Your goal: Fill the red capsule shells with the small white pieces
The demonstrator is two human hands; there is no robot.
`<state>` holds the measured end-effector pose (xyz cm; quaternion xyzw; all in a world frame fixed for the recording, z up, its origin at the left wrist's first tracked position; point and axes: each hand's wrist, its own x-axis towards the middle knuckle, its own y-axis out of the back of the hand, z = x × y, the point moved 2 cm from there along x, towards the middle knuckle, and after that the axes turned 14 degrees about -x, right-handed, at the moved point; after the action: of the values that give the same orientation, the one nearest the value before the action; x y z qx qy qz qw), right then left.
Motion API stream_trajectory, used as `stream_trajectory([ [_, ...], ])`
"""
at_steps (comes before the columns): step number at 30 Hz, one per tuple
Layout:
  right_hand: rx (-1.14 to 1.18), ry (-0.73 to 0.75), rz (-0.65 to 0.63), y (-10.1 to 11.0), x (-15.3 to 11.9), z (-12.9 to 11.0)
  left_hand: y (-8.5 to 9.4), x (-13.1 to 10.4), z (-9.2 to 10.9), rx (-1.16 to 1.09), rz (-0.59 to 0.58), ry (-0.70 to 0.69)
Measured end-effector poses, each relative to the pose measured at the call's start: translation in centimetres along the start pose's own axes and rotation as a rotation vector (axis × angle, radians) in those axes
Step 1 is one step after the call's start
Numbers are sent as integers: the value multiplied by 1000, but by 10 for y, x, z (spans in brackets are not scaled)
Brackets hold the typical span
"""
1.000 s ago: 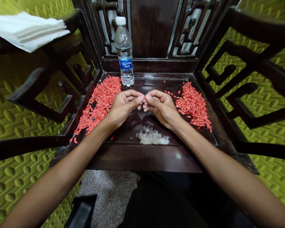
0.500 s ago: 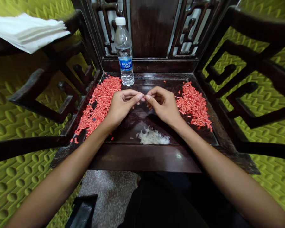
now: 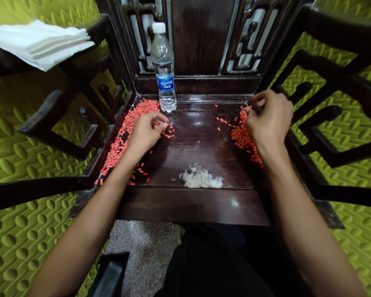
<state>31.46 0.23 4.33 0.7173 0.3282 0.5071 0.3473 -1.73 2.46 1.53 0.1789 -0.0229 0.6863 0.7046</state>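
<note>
Only got the head view to go on, so here's how it looks. The left hand [image 3: 145, 131] is right over the inner edge of the left red pile [image 3: 116, 149], fingers curled in with thumb and fingertips close together. Red bits show around the fingers, but I honestly can't tell if one's actually pinched in there. A few loose red pieces [image 3: 170, 133] lie just right of those fingertips, pointing every which way, and the left hand is clearly the nearer one to them.

The right hand [image 3: 270, 119] is over at the far end of the right red pile [image 3: 243, 136], thumb and index bent toward it from the right and covering part of it. Can't tell if it's got hold of anything either. That pile runs from far to near, leaning right as it comes closer; the left one leans left.

The white pile [image 3: 200, 178] is near the front edge of the dark wooden seat [image 3: 200, 142], between the two hands but nearer than both and well apart from them. The water bottle [image 3: 166, 82] is upright at the far left, just beyond the left hand.
</note>
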Motion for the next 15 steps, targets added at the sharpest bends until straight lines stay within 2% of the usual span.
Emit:
stream_trajectory([
  [2,75,86,-26,-6,-1,-7,-2,-3,-5,148,-44,43],
  [4,209,227,-106,-12,-8,-21,-4,-5,-8,207,-62,64],
  [6,327,434,-241,-18,-19,-41,-4,-6,-10,208,-79,62],
  [9,348,701,-466,-24,-40,-67,-4,-6,-14,220,-96,33],
  [11,315,753,-530,-27,-50,-76,-4,-5,-17,240,-106,12],
  [15,323,722,-550,-30,-54,-79,-6,-3,-13,219,-122,5],
])
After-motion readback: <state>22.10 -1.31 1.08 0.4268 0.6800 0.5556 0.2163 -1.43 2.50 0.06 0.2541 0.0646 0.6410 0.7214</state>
